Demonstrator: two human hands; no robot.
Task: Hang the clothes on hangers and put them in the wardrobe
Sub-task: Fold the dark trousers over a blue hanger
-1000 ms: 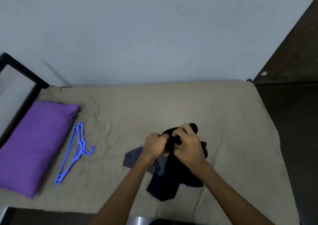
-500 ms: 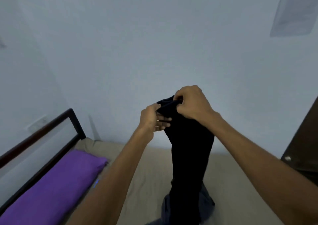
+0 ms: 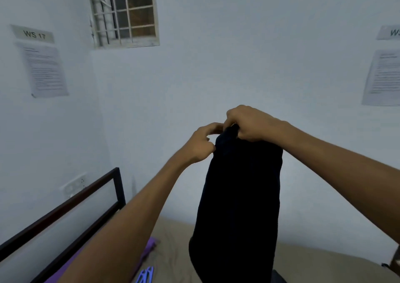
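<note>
Raised since half a second earlier: both hands and garment [image 3: 240, 196], higher above the bed [image 3: 175, 239]; right hand [image 3: 252, 123] clenched on the top edge; left hand [image 3: 202, 144] pinching beside it, grip partly hidden; garment hung limp, dark, apparently soft and light, best held at shoulders or waistband; hangers [image 3: 146, 277] lay below, beside the pillow [image 3: 149, 245].

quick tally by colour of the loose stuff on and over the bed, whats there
Black: 1, the garment held up by the left hand and right hand
Purple: 1, the pillow, mostly hidden
Blue: 1 bunch of hangers; only the tips show, so the number of hangers cannot be told
Total: 3
</note>
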